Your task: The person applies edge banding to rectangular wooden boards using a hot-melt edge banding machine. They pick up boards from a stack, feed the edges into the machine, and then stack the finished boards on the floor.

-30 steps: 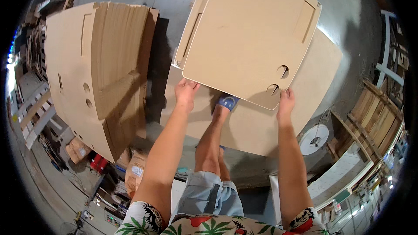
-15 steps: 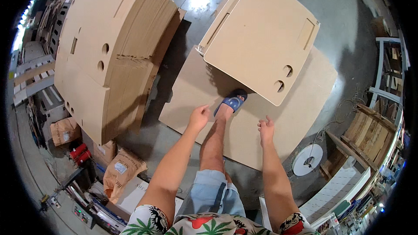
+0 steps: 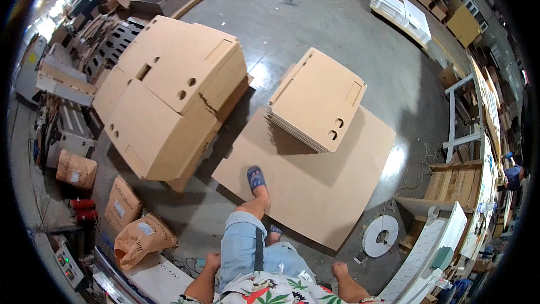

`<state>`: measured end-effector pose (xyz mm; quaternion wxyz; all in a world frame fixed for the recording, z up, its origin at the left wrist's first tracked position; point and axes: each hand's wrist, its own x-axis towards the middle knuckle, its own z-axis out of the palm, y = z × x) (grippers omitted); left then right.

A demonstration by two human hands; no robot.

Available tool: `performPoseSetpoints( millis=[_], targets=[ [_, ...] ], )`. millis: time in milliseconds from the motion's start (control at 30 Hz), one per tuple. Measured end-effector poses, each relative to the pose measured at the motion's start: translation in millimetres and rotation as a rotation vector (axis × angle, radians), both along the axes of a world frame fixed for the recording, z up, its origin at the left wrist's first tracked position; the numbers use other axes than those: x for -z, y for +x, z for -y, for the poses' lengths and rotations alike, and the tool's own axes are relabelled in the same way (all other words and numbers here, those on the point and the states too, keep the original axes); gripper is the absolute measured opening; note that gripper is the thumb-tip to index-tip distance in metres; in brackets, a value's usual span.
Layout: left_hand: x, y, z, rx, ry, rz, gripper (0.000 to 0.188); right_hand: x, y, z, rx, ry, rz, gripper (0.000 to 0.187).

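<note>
My left hand hangs low beside my shorts, fingers curled, with nothing seen in it. On the other side my right hand hangs the same way, loosely closed and seemingly bare. Neither touches a board. Ahead of me, a short stack of tan fibreboard panels lies on a large flat tan board. The top panel has two round holes near one corner and a shallow rectangular recess. My slippered foot rests on the left part of the large board.
A tall stack of similar panels stands at left on a base board. Brown paper sacks and red cylinders lie at lower left. A white reel and a wooden crate are at right. White sheets sit on a far pallet.
Both hands have dropped back from over the large board to my sides, their fingers now curled. My foot has moved left and back, away from the short stack. The view has drawn back.
</note>
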<state>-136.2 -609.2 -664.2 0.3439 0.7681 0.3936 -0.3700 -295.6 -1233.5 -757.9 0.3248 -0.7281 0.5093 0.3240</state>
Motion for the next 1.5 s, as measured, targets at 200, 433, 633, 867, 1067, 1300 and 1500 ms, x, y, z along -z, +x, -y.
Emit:
performPoseSetpoints(
  millis=[200, 433, 633, 867, 1067, 1300, 1500],
  targets=[
    [-21, -74, -96, -0.263, 0.044, 0.078, 0.034, -10, 7, -21, -0.847, 0.068, -0.148, 0.021],
    [-40, -67, -158, -0.569, -0.106, 0.287, 0.035, -66, 308, -200, -0.099, 0.293, 0.372, 0.026],
    [-11, -76, -237, -0.475, -0.379, 0.326, 0.041, -124, 472, -429, -0.233, 0.391, 0.51, 0.036],
    [9, -122, -344, -0.542, -0.054, 0.278, 0.038, -117, 518, -701, -1.3, 0.326, 0.623, 0.042],
    [-50, -151, -349, -1.349, -0.135, 0.384, 0.027, -141, 544, -897, -2.061, 0.152, 0.692, 0.051],
    [-58, -213, -308, -1.146, -0.095, 0.4, 0.029, -67, 586, -1001, -2.604, -0.373, 1.128, 0.023],
    [-44, -165, -285, -0.496, 0.069, 0.656, 0.029, -44, 602, -1017, -2.469, -0.159, 1.06, 0.018]
  ],
)
